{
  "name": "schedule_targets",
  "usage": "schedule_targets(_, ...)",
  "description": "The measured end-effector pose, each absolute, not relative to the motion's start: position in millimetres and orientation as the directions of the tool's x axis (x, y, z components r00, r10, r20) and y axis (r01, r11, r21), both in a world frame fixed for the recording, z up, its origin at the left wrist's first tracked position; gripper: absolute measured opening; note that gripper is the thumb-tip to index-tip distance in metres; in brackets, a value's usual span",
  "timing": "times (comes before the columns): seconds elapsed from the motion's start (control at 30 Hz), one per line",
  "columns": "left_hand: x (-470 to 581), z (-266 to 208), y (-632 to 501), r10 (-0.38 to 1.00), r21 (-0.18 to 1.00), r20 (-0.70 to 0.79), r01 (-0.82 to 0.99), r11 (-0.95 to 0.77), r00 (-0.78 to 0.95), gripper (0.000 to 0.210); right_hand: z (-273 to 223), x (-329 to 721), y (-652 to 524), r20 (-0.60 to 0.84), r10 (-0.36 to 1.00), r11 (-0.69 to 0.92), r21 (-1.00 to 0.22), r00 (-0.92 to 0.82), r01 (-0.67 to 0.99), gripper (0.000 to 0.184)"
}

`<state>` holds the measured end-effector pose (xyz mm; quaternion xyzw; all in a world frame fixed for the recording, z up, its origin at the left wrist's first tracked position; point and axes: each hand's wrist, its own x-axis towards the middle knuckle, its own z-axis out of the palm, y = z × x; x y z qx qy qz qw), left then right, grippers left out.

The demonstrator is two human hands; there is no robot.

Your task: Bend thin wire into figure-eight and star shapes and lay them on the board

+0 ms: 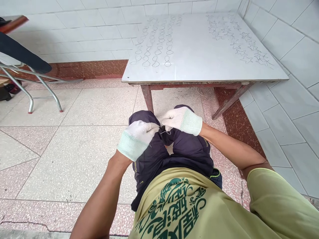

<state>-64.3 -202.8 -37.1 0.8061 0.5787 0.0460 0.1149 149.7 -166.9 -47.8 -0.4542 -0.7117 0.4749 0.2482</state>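
Looking through the head camera, I find the left hand (pixel 139 133) and right hand (pixel 181 119) pinching a thin wire (pixel 164 132) above the dark trousers (pixel 184 146); its held stretch runs crosswise, hand to hand, neither nearer, a loose bend just below.

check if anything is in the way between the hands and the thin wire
Nothing visible is, apart from the white gloves worn: the left hand and right hand both appear to pinch the thin wire above the dark trousers. Finer detail at the grip is too small to tell.
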Motion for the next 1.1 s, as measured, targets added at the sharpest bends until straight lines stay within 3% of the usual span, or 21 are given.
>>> schedule_targets(0.37,-64,-45,-205,0.954,0.137,-0.014,0.946,-0.294,0.298,0.036,-56,153,-167,-0.06,0.854,0.176,-0.901,-0.517,0.396,0.02)
schedule_targets(0.6,-60,-48,-211,0.962,0.218,0.069,0.937,-0.272,0.263,0.037,-58,155,-164,-0.056,0.849,0.18,-0.904,-0.526,0.387,0.021)
schedule_targets(0.73,-56,-50,-216,0.97,0.207,0.104,0.949,-0.236,0.219,0.04,-57,154,-164,-0.038,0.852,0.226,-0.874,-0.522,0.431,0.023)
schedule_targets(0.93,-52,-48,-222,0.996,0.322,0.033,0.942,-0.089,0.082,0.037,-55,152,-166,0.028,0.859,0.286,-0.855,-0.512,0.432,0.027)
schedule_targets(1.1,-52,-50,-224,0.994,0.306,0.066,0.946,-0.108,0.092,0.036,-55,154,-165,-0.006,0.825,0.272,-0.872,-0.565,0.406,0.022)
